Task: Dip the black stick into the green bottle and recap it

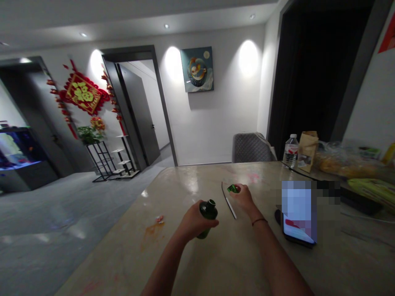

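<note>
My left hand (195,222) is wrapped around a dark green bottle (208,210). The bottle is held close to upright over the table, and its narrow neck has no cap on it. Farther forward and to the right, my right hand (243,197) pinches a small shiny green object (233,188); its kind is too small to make out. Between the two hands a thin stick-like thing (231,207), part dark and part white, lies on the table (185,263). A dark band circles my right wrist.
To the right a lit phone (298,234) stands tilted, its screen partly blurred. Behind it are a water bottle (290,151), a paper bag (307,152) and plastic-wrapped food (345,162). A small crumpled scrap (159,219) lies by an orange stain at left. A grey chair (251,148) stands beyond the table.
</note>
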{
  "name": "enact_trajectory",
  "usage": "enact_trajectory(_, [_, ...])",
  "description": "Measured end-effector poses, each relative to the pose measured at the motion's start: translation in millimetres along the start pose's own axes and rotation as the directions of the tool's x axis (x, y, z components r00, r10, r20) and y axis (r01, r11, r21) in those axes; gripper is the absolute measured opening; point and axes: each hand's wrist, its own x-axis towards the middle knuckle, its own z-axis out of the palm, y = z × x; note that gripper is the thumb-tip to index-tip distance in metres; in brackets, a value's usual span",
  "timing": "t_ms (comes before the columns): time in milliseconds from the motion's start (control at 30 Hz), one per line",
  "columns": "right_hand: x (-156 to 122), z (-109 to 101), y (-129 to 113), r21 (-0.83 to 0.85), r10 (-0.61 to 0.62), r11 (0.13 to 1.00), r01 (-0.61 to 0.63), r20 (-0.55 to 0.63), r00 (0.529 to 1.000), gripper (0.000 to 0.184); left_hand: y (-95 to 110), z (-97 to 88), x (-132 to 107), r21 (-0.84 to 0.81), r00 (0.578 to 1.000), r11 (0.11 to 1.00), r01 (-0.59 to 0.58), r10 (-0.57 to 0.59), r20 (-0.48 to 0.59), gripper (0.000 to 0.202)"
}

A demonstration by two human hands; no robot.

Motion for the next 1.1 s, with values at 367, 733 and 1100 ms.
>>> enact_trajectory(367, [-7,-11,5,-0.378,0.155,0.888,-0.263,-0.292,0.944,0.04,-6,1.2,2,-0.012,1.0,1.0,-0.009,0.009,-0.005,0.041])
enact_trajectory(733, [-9,-29,-42,-0.538,0.193,0.797,-0.275,-0.205,0.96,0.046,-9,-0.1,2,-0.025,0.999,1.0,-0.014,0.013,-0.032,0.038])
enact_trajectory(1100, [-29,-27,-117,0.153,-0.192,0.981,0.118,0.702,0.686,0.055,-12,0.8,7,0.002,0.998,1.0,0.0,0.0,-0.071,0.039])
